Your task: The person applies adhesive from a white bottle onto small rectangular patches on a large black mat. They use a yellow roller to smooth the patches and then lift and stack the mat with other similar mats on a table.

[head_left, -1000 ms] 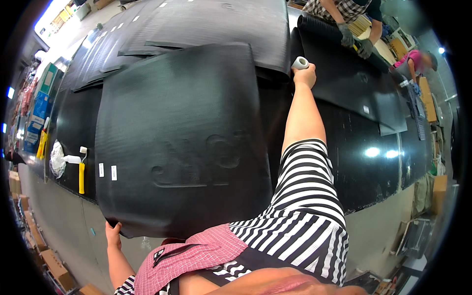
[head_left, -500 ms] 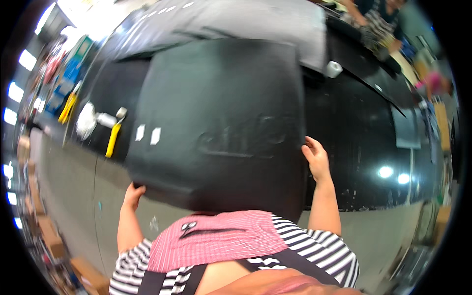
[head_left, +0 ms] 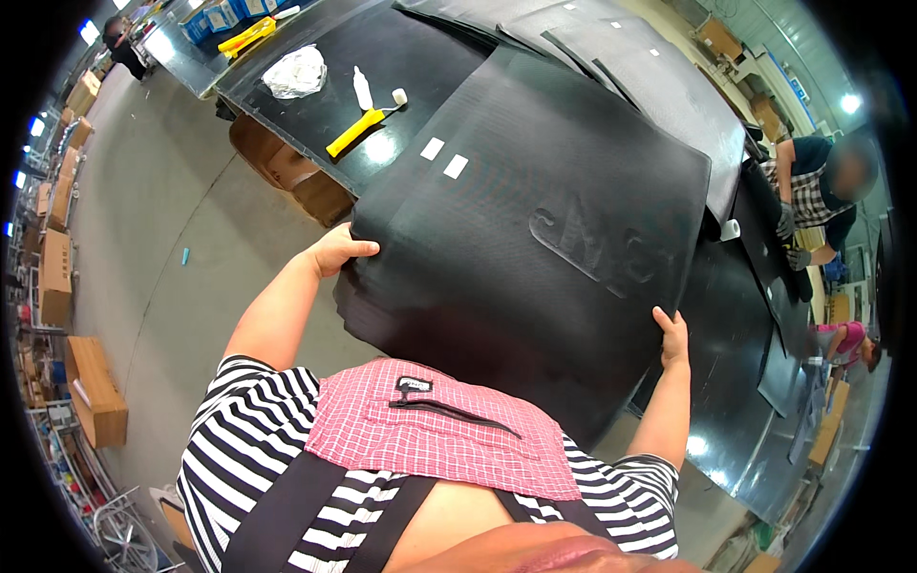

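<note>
A large, flexible black sheet [head_left: 535, 181] with raised moulded shapes and two small white labels [head_left: 444, 159] spans the space in front of me. My left hand [head_left: 346, 250] is closed on its left edge, thumb on top and fingers underneath. At the right edge, my right hand [head_left: 673, 336] grips the sheet between thumb and fingers. The near part of the sheet hangs beyond the table's edge, close to my body, and its far end reaches a stack of grey-black sheets [head_left: 611, 48].
On the black table [head_left: 420, 67] lie a yellow-handled roller [head_left: 358, 131], a white bottle [head_left: 362, 88] and a crumpled white bundle [head_left: 295, 72]. A white roll [head_left: 730, 229] is beside the stack. Under the table is a cardboard box [head_left: 287, 172]. A gloved co-worker [head_left: 812, 186] stands at the right.
The whole view has turned, so the table and sheet now appear slanted. Both hands remain at the sheet's side edges, and the right fingers now close on it.
</note>
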`<act>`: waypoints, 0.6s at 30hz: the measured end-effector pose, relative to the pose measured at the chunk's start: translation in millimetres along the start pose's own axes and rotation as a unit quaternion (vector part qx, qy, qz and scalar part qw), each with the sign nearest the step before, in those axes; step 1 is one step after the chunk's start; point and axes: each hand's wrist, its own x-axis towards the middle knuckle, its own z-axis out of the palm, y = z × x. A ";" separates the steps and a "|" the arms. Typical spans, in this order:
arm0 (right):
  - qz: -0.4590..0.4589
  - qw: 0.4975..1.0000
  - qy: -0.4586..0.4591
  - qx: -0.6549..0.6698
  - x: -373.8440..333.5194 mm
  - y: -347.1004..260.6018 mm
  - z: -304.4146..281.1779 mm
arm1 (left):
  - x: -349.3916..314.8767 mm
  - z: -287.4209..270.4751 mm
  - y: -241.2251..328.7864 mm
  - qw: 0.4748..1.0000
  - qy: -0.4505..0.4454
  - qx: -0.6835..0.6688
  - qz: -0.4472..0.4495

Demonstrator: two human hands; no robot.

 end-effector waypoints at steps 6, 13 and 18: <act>0.019 0.995 0.035 0.086 0.5 9.6 19.0 | -5.6 13.7 12.5 0.997 0.064 0.037 -0.025; -0.069 0.988 0.061 0.123 -36.3 -17.6 26.9 | -30.1 30.9 34.9 0.990 0.089 0.096 0.055; -0.161 0.976 0.101 0.106 -110.2 -25.2 32.0 | -59.7 60.4 68.0 0.987 0.084 0.116 0.078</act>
